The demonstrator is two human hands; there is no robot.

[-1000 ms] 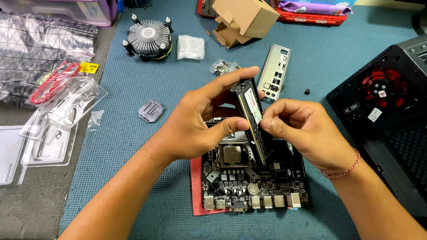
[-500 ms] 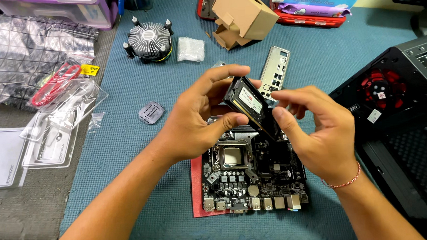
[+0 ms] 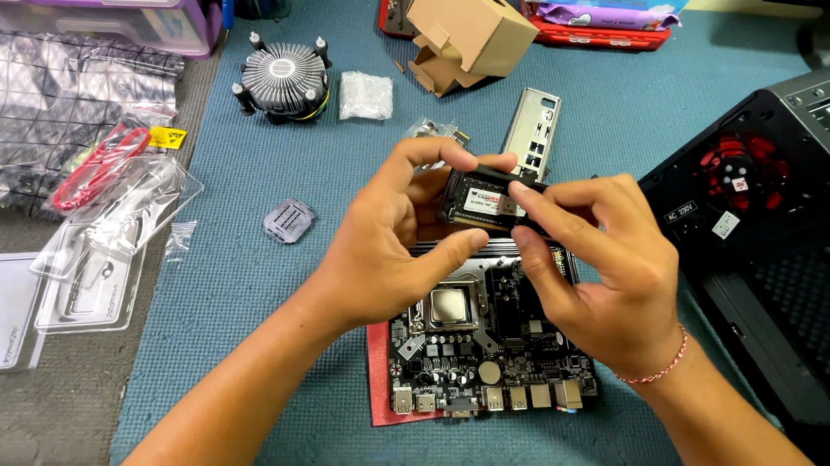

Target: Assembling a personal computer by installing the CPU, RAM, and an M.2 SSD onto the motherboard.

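Both my hands hold a black memory stick (image 3: 484, 199) with a red and white label, lying nearly flat above the black motherboard (image 3: 486, 345). My left hand (image 3: 391, 244) grips its left end with thumb below and fingers on top. My right hand (image 3: 598, 269) pinches its right end; a red bracelet circles that wrist. The motherboard lies on a red sheet (image 3: 378, 377) on the blue mat (image 3: 246, 323), with its processor socket (image 3: 449, 305) visible between my hands.
A round cooler fan (image 3: 282, 77), a small plastic bag (image 3: 365, 94), a cardboard box (image 3: 464, 25), a silver port shield (image 3: 532, 132) and a grey socket cover (image 3: 288, 219) lie on the mat. A black computer case (image 3: 785, 227) stands at right. Plastic packaging (image 3: 95, 246) sits at left.
The memory stick turned from standing on edge to lying nearly flat, label up. Both hands shifted their grip to its two ends.
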